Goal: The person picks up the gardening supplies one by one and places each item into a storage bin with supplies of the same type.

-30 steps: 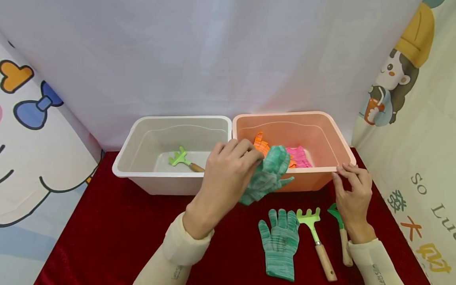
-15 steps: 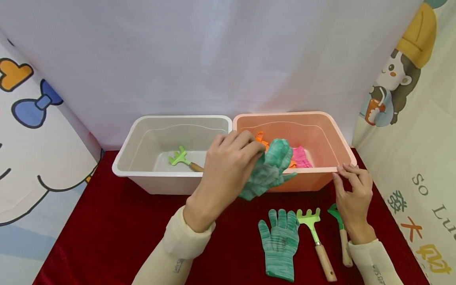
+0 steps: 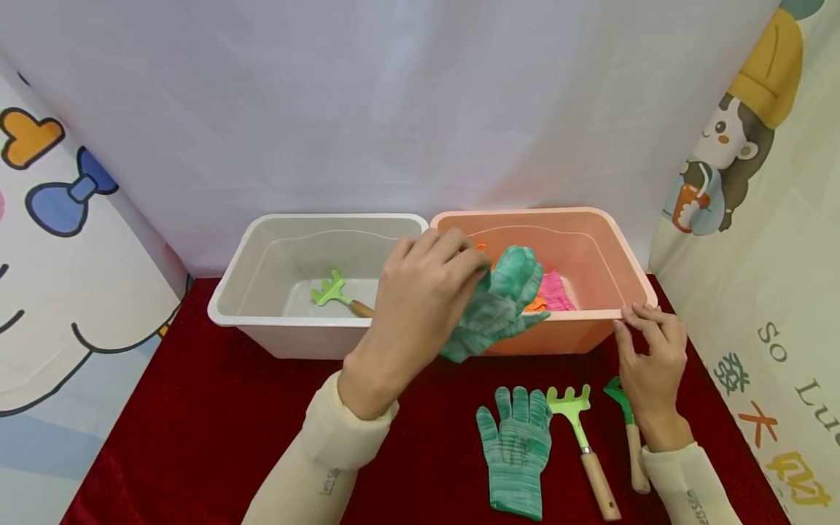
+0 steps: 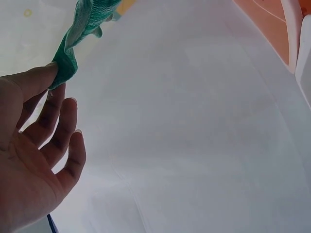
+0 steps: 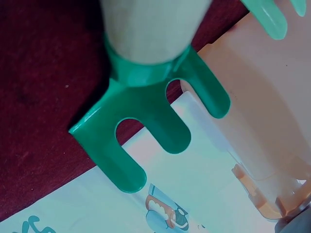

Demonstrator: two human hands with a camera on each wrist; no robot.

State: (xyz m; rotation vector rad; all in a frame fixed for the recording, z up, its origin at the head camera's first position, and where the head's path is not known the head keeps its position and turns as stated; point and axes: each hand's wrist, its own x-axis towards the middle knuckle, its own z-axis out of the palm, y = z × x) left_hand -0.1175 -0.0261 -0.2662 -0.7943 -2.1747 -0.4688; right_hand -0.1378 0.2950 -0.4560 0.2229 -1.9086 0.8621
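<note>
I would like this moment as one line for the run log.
left hand: pinches green glove; right hand: touches orange bin rim; white bin: rake; red cloth: flat glove, second rake, dark-green tool

PASS: room is extending above left half of grey tub (image 3: 295,340) | BLOCK: left hand (image 3: 420,310), raised glove (image 3: 502,306) are obstructing orange tub (image 3: 564,334) front-left; right hand (image 3: 652,364) is occupying front-right

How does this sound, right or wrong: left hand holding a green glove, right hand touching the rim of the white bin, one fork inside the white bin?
One slip: the right hand touches the rim of the orange bin, not the white bin, as the head view shows. The left hand does hold a green glove, and one fork lies inside the white bin.
</note>
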